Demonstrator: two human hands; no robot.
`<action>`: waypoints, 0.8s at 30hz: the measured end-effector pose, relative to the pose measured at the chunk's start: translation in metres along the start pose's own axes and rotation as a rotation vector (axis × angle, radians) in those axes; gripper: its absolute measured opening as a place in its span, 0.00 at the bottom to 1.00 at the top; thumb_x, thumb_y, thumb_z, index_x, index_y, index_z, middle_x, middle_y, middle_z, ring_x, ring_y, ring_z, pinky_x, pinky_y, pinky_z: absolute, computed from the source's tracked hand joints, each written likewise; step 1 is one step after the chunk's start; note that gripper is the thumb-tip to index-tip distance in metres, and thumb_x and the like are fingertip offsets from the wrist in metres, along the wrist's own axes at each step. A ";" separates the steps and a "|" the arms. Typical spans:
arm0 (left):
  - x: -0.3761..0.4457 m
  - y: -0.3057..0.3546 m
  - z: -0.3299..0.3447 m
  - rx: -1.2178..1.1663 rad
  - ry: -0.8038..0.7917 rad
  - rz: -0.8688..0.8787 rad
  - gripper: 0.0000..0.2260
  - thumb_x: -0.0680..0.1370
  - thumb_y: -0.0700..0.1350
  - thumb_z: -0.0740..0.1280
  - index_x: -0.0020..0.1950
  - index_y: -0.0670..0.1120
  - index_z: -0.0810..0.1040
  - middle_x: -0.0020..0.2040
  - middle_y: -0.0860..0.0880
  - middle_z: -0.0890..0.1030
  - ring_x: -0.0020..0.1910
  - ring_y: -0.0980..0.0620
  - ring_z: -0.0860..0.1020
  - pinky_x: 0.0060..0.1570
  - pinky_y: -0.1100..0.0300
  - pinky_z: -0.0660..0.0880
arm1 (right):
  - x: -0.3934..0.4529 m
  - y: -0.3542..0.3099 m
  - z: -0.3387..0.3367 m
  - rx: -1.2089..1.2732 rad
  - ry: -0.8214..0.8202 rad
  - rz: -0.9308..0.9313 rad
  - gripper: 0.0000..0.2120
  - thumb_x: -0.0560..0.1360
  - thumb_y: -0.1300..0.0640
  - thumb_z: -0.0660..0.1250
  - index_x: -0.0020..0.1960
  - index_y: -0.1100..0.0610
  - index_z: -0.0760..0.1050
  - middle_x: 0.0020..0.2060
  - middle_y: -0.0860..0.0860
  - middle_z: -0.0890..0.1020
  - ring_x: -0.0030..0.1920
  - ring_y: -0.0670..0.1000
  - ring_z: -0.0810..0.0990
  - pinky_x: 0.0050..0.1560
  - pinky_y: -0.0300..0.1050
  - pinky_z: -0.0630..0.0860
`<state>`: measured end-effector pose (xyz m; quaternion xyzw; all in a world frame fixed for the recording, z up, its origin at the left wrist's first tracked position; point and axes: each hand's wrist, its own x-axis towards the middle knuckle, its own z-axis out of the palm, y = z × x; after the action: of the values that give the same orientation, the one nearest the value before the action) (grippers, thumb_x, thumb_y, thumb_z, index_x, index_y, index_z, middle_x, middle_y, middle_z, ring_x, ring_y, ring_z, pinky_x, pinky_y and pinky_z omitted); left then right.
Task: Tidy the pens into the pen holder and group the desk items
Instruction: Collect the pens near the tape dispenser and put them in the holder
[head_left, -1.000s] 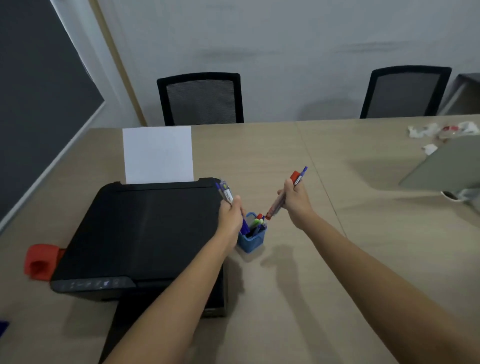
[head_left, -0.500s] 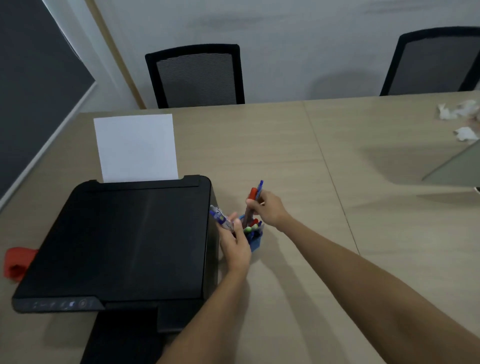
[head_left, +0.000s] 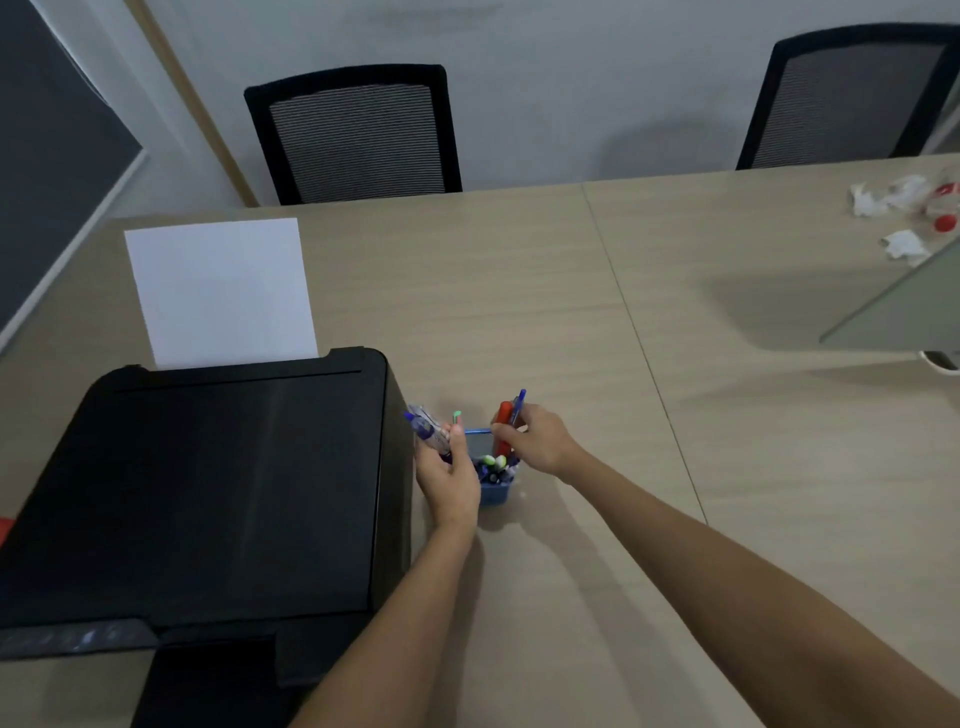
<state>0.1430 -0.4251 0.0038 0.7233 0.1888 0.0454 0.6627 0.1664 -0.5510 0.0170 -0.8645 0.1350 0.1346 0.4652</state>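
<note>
A small blue pen holder (head_left: 496, 491) stands on the wooden table, just right of the black printer, with several pens inside. My left hand (head_left: 451, 475) is beside the holder's left wall, closed on a bundle of blue and white pens (head_left: 428, 430) that tilt up to the left. My right hand (head_left: 535, 439) hovers over the holder's far right rim and grips a red marker (head_left: 504, 422) and a blue pen (head_left: 518, 406), their lower ends dipping into the holder.
The black printer (head_left: 218, 488) with a white sheet (head_left: 221, 293) fills the left. A grey laptop lid (head_left: 904, 312) and crumpled wrappers (head_left: 904, 208) lie far right. Two black mesh chairs (head_left: 358, 132) stand behind the table (head_left: 675, 467).
Both hands have come down toward the holder. The right hand's red marker and blue pen swung from a slant above the table to nearly upright, with their ends entering the holder.
</note>
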 end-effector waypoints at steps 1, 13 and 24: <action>0.001 -0.002 0.000 0.003 -0.004 -0.011 0.15 0.79 0.43 0.65 0.63 0.36 0.74 0.57 0.40 0.82 0.58 0.46 0.81 0.61 0.53 0.76 | 0.000 0.000 0.000 0.011 -0.007 -0.002 0.13 0.75 0.53 0.65 0.54 0.61 0.78 0.48 0.58 0.82 0.50 0.60 0.82 0.56 0.58 0.78; -0.004 -0.002 -0.004 -0.077 -0.157 -0.040 0.09 0.76 0.58 0.64 0.43 0.54 0.78 0.54 0.44 0.77 0.51 0.51 0.76 0.55 0.54 0.72 | -0.021 -0.004 -0.003 0.467 -0.110 0.109 0.26 0.78 0.35 0.47 0.61 0.50 0.74 0.53 0.54 0.82 0.48 0.54 0.82 0.43 0.47 0.79; -0.003 -0.003 -0.005 0.033 -0.134 -0.029 0.13 0.79 0.57 0.61 0.43 0.49 0.76 0.52 0.50 0.76 0.49 0.52 0.78 0.50 0.57 0.76 | -0.038 0.011 0.004 0.625 -0.185 0.240 0.24 0.82 0.43 0.44 0.65 0.51 0.73 0.53 0.58 0.81 0.46 0.57 0.82 0.43 0.48 0.80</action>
<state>0.1380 -0.4214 0.0018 0.7328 0.1555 -0.0159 0.6622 0.1269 -0.5496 0.0199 -0.6422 0.2274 0.2183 0.6987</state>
